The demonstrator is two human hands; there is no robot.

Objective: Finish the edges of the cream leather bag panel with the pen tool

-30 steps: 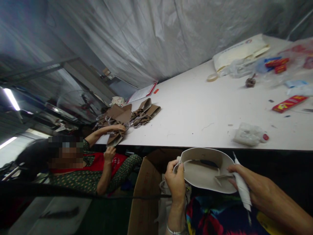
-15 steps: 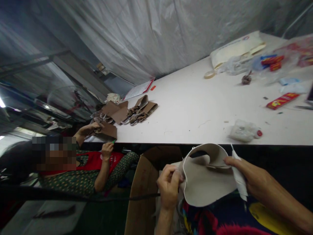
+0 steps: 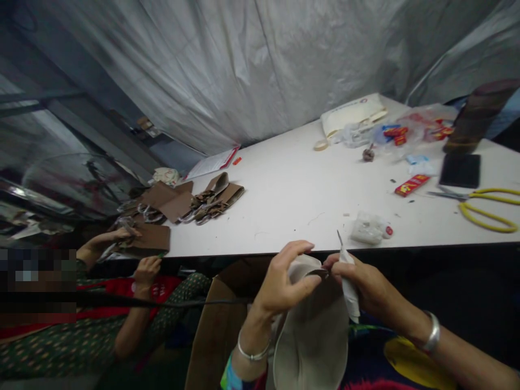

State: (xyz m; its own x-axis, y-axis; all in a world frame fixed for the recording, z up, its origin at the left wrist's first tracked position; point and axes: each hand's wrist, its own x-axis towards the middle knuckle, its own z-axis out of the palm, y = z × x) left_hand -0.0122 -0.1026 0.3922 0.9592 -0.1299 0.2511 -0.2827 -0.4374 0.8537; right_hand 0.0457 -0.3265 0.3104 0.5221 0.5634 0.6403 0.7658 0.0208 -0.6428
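Note:
A curved beige sheet piece (image 3: pixel 312 336), like soft leather or fabric, hangs below the table edge in front of me. My left hand (image 3: pixel 284 279) is at its upper end, thumb and fingers spread apart on either side of a folded part of it. My right hand (image 3: pixel 365 281) is closed round a slim pointed tool (image 3: pixel 348 287) wrapped in white, its thin metal tip upward. The right fingertips also meet the top edge of the beige piece; whether they pinch it is hard to see.
A cardboard box (image 3: pixel 203 336) stands left of my hands. On the white table (image 3: pixel 280 195) lie yellow-handled scissors (image 3: pixel 487 206), a small plastic bag (image 3: pixel 368 227), a tape roll (image 3: pixel 320 145) and brown pieces (image 3: pixel 215 200). At left, a co-worker (image 3: pixel 134 303) handles a brown piece.
The beige piece has turned from a wide, open loop to hanging narrow and lengthwise. My left hand has moved up to its top, fingers now spread. The view has swung right, bringing the scissors in.

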